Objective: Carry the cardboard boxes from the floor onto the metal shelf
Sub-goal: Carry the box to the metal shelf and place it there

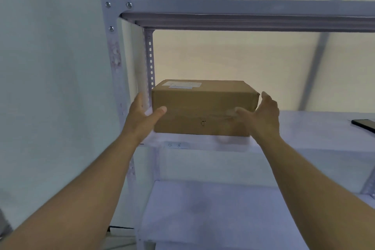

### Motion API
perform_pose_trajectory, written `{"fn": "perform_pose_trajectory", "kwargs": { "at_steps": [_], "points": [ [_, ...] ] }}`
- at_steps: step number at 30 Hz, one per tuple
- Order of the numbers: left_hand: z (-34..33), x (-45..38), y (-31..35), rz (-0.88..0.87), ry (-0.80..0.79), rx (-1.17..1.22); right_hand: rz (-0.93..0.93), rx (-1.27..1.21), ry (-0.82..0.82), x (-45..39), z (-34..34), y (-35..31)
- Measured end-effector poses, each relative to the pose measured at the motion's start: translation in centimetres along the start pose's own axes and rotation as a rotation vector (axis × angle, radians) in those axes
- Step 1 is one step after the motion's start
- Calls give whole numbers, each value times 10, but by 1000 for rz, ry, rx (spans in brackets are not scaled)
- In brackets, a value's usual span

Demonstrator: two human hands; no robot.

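A brown cardboard box (203, 105) with a white label on top rests on the middle level of the white metal shelf (304, 128), at its left end beside the rear upright. My left hand (145, 112) is against the box's left side, thumb on the front face. My right hand (261, 114) is at the box's right front corner, fingers spread, thumb touching the front face. Both hands look loose on the box rather than clamped around it.
A dark phone (364, 125) lies on the same shelf level at the far right. An upper shelf level (243, 16) runs overhead. A lower shelf level (213, 209) lies below. A perforated front upright (113, 57) stands at left, next to a pale wall.
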State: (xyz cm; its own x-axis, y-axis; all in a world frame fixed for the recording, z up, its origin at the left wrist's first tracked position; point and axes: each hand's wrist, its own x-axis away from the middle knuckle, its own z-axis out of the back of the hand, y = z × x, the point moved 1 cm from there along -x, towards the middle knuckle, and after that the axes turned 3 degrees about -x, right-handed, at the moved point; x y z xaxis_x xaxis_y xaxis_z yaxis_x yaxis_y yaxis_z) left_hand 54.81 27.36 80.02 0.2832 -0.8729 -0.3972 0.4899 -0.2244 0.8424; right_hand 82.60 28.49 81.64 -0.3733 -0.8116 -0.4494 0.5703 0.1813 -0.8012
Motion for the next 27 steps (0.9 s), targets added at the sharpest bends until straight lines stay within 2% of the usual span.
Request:
{"fn": "perform_pose_trajectory", "kwargs": {
  "at_steps": [4,14,21,27],
  "points": [
    [19,41,-2,14,126,61,52,-85,-47,47,-20,-21],
    [115,143,-57,200,358,53,103,-217,-528,162,-123,-56],
    [204,208,-118,387,571,40,163,-263,-811,256,-200,-107],
    [282,259,-171,513,727,-61,224,-271,-1033,354,-272,-155]
  ]
}}
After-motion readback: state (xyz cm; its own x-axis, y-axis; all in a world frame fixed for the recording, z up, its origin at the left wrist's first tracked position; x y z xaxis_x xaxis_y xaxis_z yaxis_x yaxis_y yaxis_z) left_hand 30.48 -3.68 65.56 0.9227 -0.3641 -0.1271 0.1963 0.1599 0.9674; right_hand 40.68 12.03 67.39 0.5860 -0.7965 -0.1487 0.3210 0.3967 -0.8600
